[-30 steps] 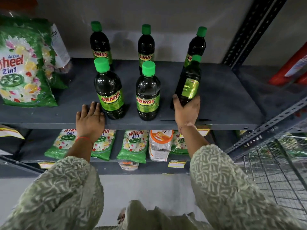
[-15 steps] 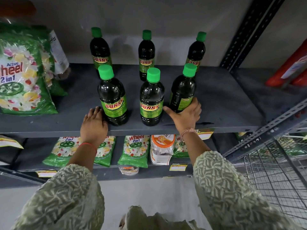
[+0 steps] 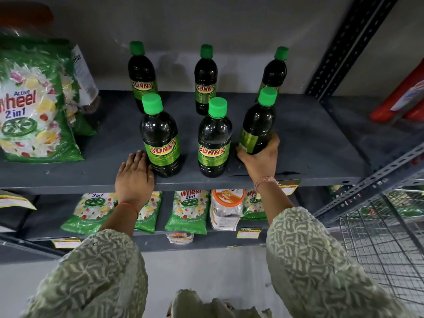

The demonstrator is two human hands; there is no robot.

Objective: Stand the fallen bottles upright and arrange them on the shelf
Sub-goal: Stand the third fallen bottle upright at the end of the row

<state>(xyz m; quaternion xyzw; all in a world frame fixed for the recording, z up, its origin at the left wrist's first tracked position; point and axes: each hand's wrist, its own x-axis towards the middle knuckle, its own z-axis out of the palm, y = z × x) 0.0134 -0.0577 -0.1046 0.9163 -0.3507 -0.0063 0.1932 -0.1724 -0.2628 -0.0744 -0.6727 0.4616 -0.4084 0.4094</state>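
Observation:
Several dark bottles with green caps and SUNNY labels stand upright in two rows on the grey shelf (image 3: 309, 143). In the front row are the left bottle (image 3: 160, 136), the middle bottle (image 3: 214, 141) and the right bottle (image 3: 258, 125). My right hand (image 3: 260, 157) grips the base of the right front bottle, whose label is turned sideways. My left hand (image 3: 134, 177) lies flat on the shelf's front edge, fingers touching the base of the left front bottle. Behind them stand the back row's three bottles: back left (image 3: 140, 72), back middle (image 3: 205, 76) and back right (image 3: 274, 70).
A large green Wheel detergent bag (image 3: 34, 106) lies at the shelf's left end. The lower shelf holds smaller Wheel packets (image 3: 188, 210) and a jar with an orange lid (image 3: 226, 207). A wire basket (image 3: 385, 249) is at the lower right; red containers (image 3: 403, 95) lie at far right.
The right front bottle went from lifted and tilted to standing on the shelf in line with the front row. My right hand slid down to its base. My left hand stayed put.

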